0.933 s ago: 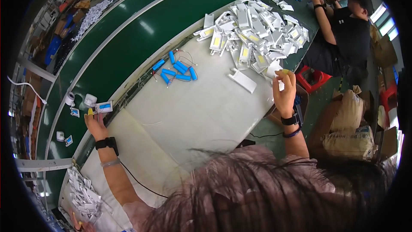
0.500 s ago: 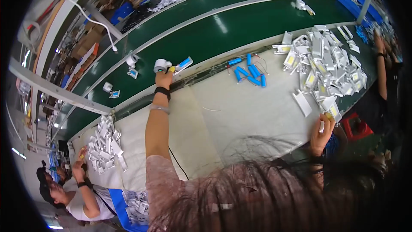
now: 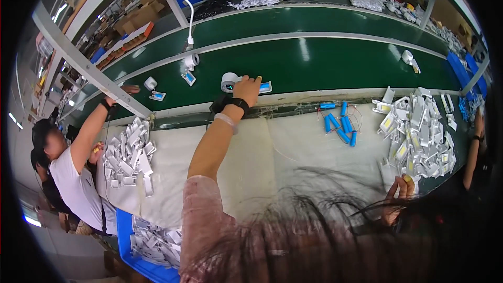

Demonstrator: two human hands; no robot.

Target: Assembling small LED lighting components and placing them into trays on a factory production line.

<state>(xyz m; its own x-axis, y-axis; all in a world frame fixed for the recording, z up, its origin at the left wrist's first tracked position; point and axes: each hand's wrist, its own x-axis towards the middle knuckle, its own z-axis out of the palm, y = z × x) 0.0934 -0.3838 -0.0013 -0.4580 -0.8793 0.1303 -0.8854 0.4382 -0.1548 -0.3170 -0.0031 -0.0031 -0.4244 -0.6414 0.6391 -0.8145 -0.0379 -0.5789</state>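
My left hand (image 3: 247,90) reaches over the green conveyor belt, with yellow covers on some fingertips. Its fingers close over a white casing (image 3: 266,87) holding a blue cylindrical cell; the thumb is hidden. Beside it sits a round white lamp head (image 3: 229,82). My right hand (image 3: 401,194) is at the near edge of a heap of white casings (image 3: 419,136), some with yellow panels. Its fingers are curled, one tip in yellow; hair partly covers it, and what it holds cannot be made out. Several blue cells (image 3: 341,126) with thin wires lie on the pale tabletop (image 3: 241,162).
More lamp heads (image 3: 192,62) with casings stand along the belt (image 3: 335,63). To the left is another casing heap (image 3: 128,154), with a blue bin (image 3: 126,241) of white parts below. A co-worker (image 3: 78,178) reaches across a metal post (image 3: 89,63); another person's arm (image 3: 474,152) is far right.
The view has shifted, so the scene sits lower and farther right. My left hand has moved from the lamp head toward the blue-celled casing. The left co-worker's arm now reaches to the belt.
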